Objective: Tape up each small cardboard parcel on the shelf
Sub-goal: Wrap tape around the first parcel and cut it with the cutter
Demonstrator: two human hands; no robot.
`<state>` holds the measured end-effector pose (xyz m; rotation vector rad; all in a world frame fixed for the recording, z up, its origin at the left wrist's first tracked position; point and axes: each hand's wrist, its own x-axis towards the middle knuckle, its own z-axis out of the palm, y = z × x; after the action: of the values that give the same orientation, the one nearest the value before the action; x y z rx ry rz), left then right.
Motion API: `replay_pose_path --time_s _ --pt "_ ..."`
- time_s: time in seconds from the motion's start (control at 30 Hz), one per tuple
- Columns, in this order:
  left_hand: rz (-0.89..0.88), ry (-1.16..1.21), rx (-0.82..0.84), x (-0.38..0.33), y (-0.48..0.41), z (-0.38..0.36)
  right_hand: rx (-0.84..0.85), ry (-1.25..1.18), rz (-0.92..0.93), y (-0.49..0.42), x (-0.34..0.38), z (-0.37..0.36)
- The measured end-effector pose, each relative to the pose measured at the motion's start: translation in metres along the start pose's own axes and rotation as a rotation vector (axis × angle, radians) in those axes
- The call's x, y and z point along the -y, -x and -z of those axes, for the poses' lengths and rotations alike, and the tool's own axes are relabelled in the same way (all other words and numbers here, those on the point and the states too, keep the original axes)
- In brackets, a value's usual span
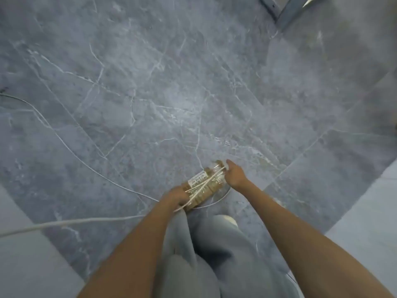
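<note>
Gripping parcel (204, 186) ends, left hand (175, 196), right hand (235, 175); wide floor (150, 93) ahead

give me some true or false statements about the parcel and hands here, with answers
1. Both the left hand and the right hand are at the cardboard parcel. True.
2. The parcel stands on a shelf. False: it is between the person's hands, with only the grey marbled floor behind it.
3. The parcel carries a white label with dark print. True.
4. The left hand hangs idle beside the leg. False: it grips the near end of the parcel.
5. A white cable lies on the floor on the left side. True.
</note>
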<state>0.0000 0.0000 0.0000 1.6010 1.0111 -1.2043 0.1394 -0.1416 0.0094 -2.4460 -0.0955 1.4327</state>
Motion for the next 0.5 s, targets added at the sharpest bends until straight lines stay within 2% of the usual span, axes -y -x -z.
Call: replay_pose_path --time_s 0.1,0.17,0.23,0.27,0.33,0.37,0.5 --pt "0.022 0.313 0.077 0.01 -0.02 -0.015 0.05 0.083 0.056 -0.02 -0.008 -0.009" --pt "0.108 0.537 0.014 0.007 -0.022 -0.016 0.03 0.203 0.087 -0.029 -0.011 -0.009" --pt "0.181 0.636 -0.025 0.009 -0.026 -0.012 0.022 0.401 0.056 -0.031 -0.01 -0.003" --pt "0.181 0.638 -0.049 0.007 -0.023 -0.008 0.03 0.417 0.017 -0.031 -0.007 0.002" --pt "0.168 0.675 -0.085 0.013 -0.03 -0.007 0.054 0.272 -0.073 -0.031 -0.008 0.008" --pt "0.173 0.684 -0.096 0.017 -0.033 -0.01 0.054 0.124 -0.095 -0.03 -0.009 0.009" --pt "0.107 0.894 -0.076 -0.003 -0.008 0.004 -0.051 -0.422 -0.018 0.001 0.0 0.024"
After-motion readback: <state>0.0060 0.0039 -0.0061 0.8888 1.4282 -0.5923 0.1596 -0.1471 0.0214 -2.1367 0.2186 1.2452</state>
